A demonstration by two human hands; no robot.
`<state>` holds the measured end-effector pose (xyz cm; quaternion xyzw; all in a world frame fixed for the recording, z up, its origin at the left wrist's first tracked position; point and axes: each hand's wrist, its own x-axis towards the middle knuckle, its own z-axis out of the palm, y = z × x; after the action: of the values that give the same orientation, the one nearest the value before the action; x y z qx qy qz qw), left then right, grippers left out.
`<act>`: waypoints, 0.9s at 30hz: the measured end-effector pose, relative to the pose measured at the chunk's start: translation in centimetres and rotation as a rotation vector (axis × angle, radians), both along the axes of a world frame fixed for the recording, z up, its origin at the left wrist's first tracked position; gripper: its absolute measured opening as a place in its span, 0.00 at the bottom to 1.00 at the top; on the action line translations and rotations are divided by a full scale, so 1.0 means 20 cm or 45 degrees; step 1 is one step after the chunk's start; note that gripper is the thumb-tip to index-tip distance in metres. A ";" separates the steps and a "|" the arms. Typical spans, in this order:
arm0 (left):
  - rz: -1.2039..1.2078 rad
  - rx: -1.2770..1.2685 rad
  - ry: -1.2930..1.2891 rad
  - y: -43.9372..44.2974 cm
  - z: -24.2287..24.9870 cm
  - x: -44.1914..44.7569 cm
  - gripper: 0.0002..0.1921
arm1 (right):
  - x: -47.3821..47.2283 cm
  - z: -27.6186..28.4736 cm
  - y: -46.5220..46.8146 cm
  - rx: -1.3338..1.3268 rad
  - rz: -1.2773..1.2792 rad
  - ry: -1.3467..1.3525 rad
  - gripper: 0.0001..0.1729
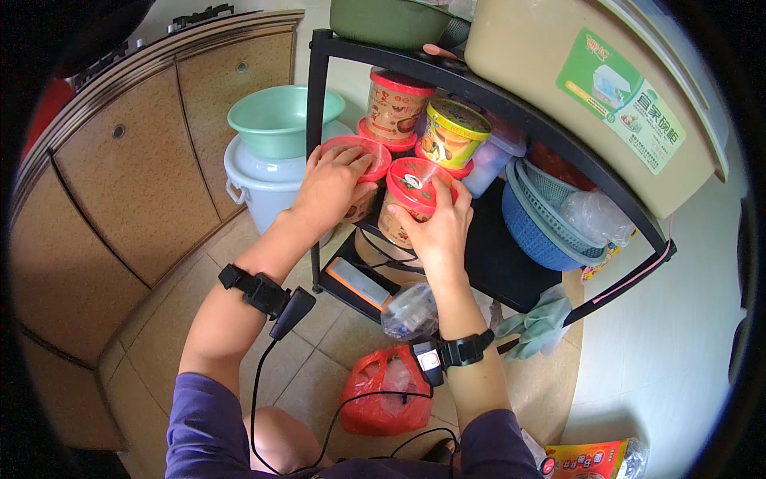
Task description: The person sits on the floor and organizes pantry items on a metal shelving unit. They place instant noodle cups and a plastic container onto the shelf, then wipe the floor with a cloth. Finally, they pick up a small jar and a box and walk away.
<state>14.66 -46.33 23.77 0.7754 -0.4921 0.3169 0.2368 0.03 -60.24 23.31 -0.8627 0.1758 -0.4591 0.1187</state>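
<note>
Two cardboard tubs with red lids stand side by side at the front of a black metal rack's middle shelf. My left hand (339, 176) lies over the left red-lidded tub (378, 157), fingers spread on its lid and thumb at its side. My right hand (440, 224) grips the right red-lidded tub (397, 224) around its rim, with the thumb at the near side and fingers at the right. Behind them are a taller stacked tub with a red lid (395, 108) and a yellow-green tub (453, 135), each on another red-lidded tub.
The black rack (508, 96) carries a large beige dish box (574, 90) and blue plastic baskets (532, 221). A green basin (281, 117) tops a white bucket (266, 185) at left. Below are a whetstone (359, 281) and a red plastic bag (383, 398). Cables hang from my arms.
</note>
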 end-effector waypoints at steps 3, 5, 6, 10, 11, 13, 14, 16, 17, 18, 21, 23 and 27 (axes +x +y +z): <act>0.000 -0.003 0.081 0.01 -0.01 -0.04 0.29 | 0.01 0.00 -0.01 -0.005 0.030 -0.026 0.48; -0.058 -0.102 0.102 0.02 -0.01 -0.05 0.33 | 0.02 0.00 -0.02 0.035 0.046 -0.001 0.50; -0.094 -0.184 0.084 0.03 -0.01 -0.05 0.35 | 0.01 0.00 -0.02 0.076 0.077 0.042 0.54; -0.160 -0.297 -0.086 0.18 -0.04 -0.09 0.35 | -0.11 -0.01 0.01 -0.094 0.128 0.019 0.58; -0.188 -0.331 -0.062 0.23 -0.07 -0.12 0.33 | -0.19 -0.03 0.01 -0.132 0.144 0.038 0.57; -0.384 -0.192 0.023 0.35 -0.20 -0.22 0.25 | -0.43 -0.12 0.00 -0.199 0.210 0.156 0.49; -0.481 -0.034 0.099 0.41 -0.30 -0.30 0.22 | -0.54 -0.19 -0.01 -0.052 0.252 0.240 0.47; -0.634 0.298 0.213 0.43 -0.53 -0.46 0.21 | -0.73 -0.40 -0.03 0.603 0.250 0.558 0.43; -0.692 0.484 0.259 0.41 -0.65 -0.53 0.23 | -0.81 -0.53 -0.02 1.201 0.131 0.801 0.42; -0.558 0.947 0.619 0.38 -0.77 -0.58 0.22 | -0.86 -0.66 -0.03 1.066 0.191 1.214 0.43; -0.321 1.891 1.441 0.19 -1.13 -0.74 0.29 | -1.01 -1.07 0.08 0.275 0.062 1.607 0.43; -0.341 1.679 1.400 0.18 -1.32 -0.94 0.44 | -1.05 -1.28 0.10 0.178 -0.137 1.509 0.44; -0.420 1.286 1.353 0.15 -1.48 -1.11 0.57 | -1.05 -1.40 0.09 0.687 0.272 1.471 0.32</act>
<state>-7.61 -43.37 -5.77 0.7545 -0.5070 -0.4040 0.1022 -20.91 -58.36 -4.69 -0.9234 0.2337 0.1540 0.2628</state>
